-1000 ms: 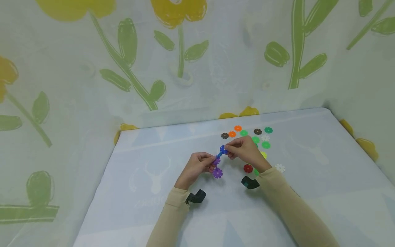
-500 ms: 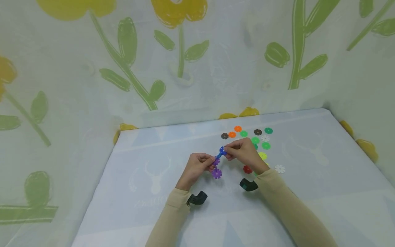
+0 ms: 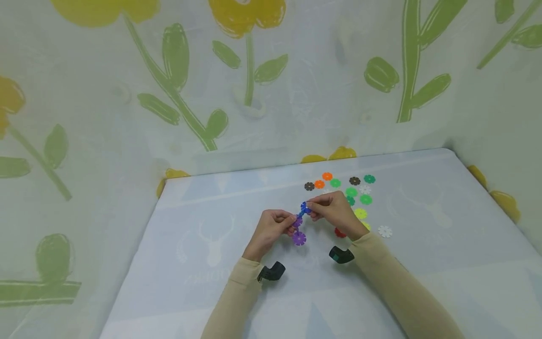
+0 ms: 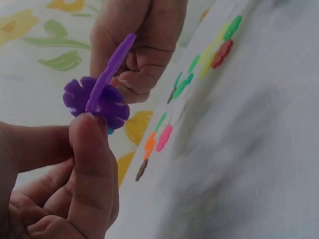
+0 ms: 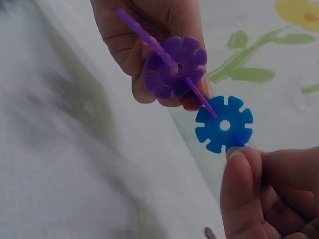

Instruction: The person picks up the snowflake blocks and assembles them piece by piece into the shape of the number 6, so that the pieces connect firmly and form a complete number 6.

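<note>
Both hands hold a short chain of slotted plastic snowflake discs above the table. My left hand [image 3: 269,229] pinches a purple disc [image 5: 174,64] between thumb and fingers. Another purple disc [image 3: 299,238], seen edge-on in the wrist views, slots into it and hangs below in the head view. Further along, a light blue disc [image 5: 224,112] joins the chain. At its upper end my right hand [image 3: 337,213] pinches a dark blue disc [image 3: 304,206] by thumb and fingertips. In the right wrist view, those fingertips hide most of the dark blue disc.
Loose discs lie on the pale table [image 3: 203,292] beyond and beneath the right hand, among them orange [image 3: 327,176], brown [image 3: 354,181], green [image 3: 366,199], yellow [image 3: 361,213] and white [image 3: 385,231]. A red disc [image 3: 340,232] is partly behind the right wrist. Flower-printed fabric stands behind.
My right hand has shifted slightly down, with the wrist covering more of the red disc and a green one. Both hands keep their grip on the chain.
</note>
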{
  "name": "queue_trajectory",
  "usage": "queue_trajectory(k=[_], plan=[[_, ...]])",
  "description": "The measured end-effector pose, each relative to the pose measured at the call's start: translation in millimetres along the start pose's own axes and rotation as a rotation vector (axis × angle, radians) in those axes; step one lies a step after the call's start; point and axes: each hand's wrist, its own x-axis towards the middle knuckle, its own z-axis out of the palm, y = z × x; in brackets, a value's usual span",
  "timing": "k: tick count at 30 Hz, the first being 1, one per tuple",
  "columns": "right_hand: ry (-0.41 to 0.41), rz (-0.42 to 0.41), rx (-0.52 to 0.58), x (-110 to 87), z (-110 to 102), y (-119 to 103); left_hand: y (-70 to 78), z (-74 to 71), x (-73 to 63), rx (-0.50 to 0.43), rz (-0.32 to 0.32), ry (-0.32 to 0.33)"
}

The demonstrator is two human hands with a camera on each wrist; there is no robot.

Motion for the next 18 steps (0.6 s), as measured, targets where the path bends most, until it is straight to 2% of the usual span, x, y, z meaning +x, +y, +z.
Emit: queue_trajectory(k=[2, 6, 10, 14, 18], plan=[[-0.014, -0.007, -0.001, 0.7, -1.3, 0.1, 1.2, -4.5, 0.5, 0.048, 0.004, -0.042], [-0.073, -0.056, -0.029, -0.4, -2.5, -0.5, 3.9, -13.8, -0.2, 0.205, 0.018, -0.106], [-0.155, -0.125, -0.069, -0.3, 1.0, 0.2, 5.3, -18.1, 0.3, 0.312, 0.079, -0.087], [-0.211, -0.174, -0.073, -0.4, 6.2, 0.4, 4.0, -14.8, 2.4, 0.325, 0.146, -0.049], [-0.226, -0.184, -0.069, -1.8, 10.1, -0.2, 2.3, -10.8, 2.3, 0.332, 0.169, -0.031]])
